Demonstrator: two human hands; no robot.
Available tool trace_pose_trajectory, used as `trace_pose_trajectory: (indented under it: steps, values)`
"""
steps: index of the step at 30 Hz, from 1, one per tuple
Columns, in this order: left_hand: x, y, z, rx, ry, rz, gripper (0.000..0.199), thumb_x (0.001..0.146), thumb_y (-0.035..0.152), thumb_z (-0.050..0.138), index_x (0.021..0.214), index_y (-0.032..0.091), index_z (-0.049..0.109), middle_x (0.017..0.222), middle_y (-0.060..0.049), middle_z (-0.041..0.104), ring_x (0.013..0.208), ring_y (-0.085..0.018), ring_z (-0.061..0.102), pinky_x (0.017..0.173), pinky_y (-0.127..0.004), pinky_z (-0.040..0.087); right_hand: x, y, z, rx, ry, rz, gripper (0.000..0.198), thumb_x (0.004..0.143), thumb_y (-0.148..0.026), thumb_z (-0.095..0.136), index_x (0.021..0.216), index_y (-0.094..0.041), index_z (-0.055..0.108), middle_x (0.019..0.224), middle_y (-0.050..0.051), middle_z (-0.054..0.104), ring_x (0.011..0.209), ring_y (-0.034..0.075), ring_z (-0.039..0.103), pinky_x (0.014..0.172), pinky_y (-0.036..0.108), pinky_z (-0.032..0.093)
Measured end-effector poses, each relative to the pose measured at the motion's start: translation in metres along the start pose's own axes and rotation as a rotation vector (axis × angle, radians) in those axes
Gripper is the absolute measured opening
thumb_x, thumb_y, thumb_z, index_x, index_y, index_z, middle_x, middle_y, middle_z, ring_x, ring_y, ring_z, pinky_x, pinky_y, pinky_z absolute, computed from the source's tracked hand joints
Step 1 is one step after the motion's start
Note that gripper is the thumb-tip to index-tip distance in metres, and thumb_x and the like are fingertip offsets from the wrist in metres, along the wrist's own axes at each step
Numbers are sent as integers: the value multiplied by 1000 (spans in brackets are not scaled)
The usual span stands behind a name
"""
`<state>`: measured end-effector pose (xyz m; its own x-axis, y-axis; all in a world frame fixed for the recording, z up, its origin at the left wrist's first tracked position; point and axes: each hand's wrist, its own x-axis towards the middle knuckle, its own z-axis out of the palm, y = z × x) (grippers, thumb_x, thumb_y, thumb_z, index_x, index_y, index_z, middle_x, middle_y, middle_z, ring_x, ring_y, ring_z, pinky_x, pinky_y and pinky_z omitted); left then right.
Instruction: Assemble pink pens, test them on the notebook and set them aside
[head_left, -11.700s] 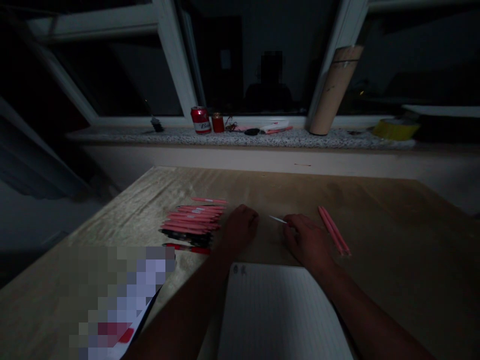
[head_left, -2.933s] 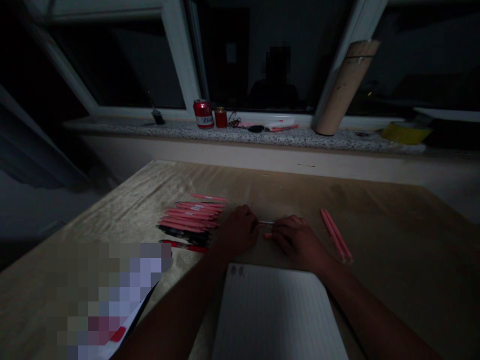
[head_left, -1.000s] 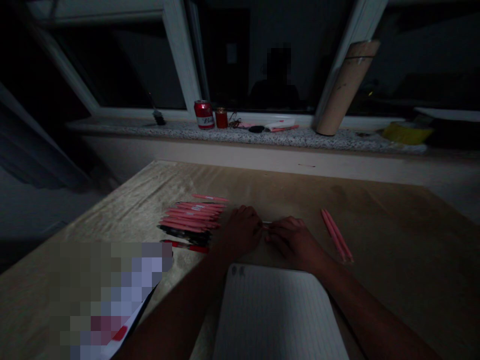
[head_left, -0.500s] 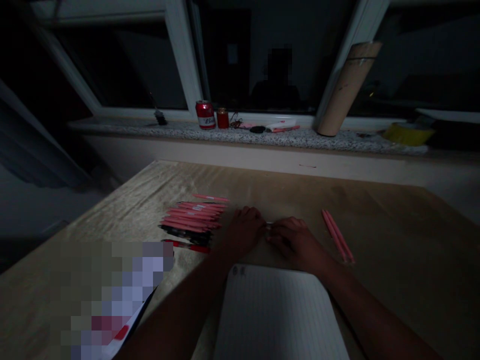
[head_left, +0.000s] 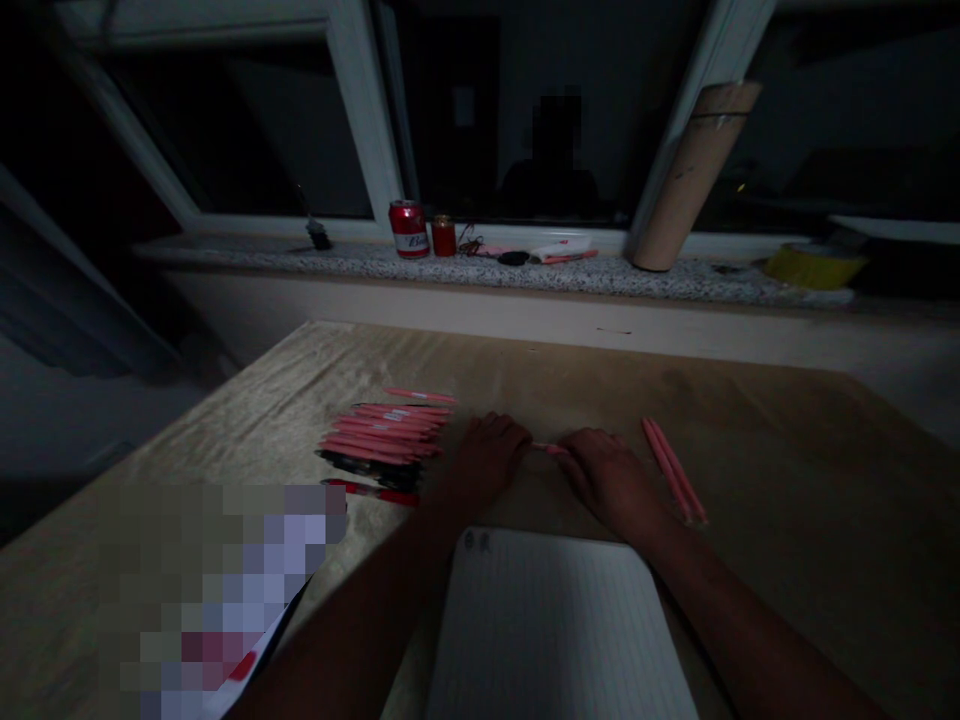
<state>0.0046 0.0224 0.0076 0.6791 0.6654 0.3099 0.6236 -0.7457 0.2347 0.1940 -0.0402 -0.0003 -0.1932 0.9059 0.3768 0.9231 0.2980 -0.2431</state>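
Note:
Above a white lined notepad [head_left: 562, 630], my two hands come close together over the table. My left hand [head_left: 489, 455] has its fingers closed on the left end of a pink pen [head_left: 553, 449]. The right end is in the closed fingers of my right hand [head_left: 606, 470]. A thin pale stretch and a short pink stretch show between the hands; the rest is hidden by fingers. Left of my left hand lies a row of pink pens [head_left: 386, 430], with black pens [head_left: 375, 468] and a red pen [head_left: 371, 492] nearer me. Two pink pens [head_left: 673, 472] lie right of my right hand.
On the stone windowsill [head_left: 465, 272] stand a red can [head_left: 409, 230], a small red jar [head_left: 443, 237], a tall tan cylinder [head_left: 694, 180] and a yellow roll [head_left: 814, 267]. A blurred-out flat item [head_left: 255, 600] lies at the table's front left. The scene is dim.
My right hand has shifted slightly right, widening the gap between the hands. More of the pink pen shows there now. My left hand has hardly moved.

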Motion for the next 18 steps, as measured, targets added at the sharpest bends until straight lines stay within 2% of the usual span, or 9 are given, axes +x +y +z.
trace_pose_trajectory:
  steps: [7, 11, 18]
  values:
    - [0, 5, -1, -52, -14, 44, 25, 91, 33, 37, 94, 18, 58, 96, -5, 58, 93, -18, 49, 88, -35, 33, 1, -4, 0, 12, -12, -43, 20, 90, -30, 43, 93, -19, 60, 86, 7, 63, 82, 21, 56, 73, 34, 37]
    - [0, 6, 0, -95, -24, 46, 24, 92, 29, 36, 95, 18, 57, 96, -5, 60, 91, -18, 51, 86, -34, 34, 1, -5, 2, 48, -35, -54, 20, 91, -28, 43, 95, -19, 60, 88, 7, 63, 84, 20, 56, 75, 34, 37]
    - [-2, 5, 3, -186, 42, 41, 21, 90, 24, 38, 96, 18, 57, 94, -3, 63, 88, -16, 53, 83, -31, 36, 1, -5, 0, 88, -35, -65, 18, 90, -27, 45, 96, -19, 60, 91, 6, 64, 84, 19, 56, 76, 33, 38]
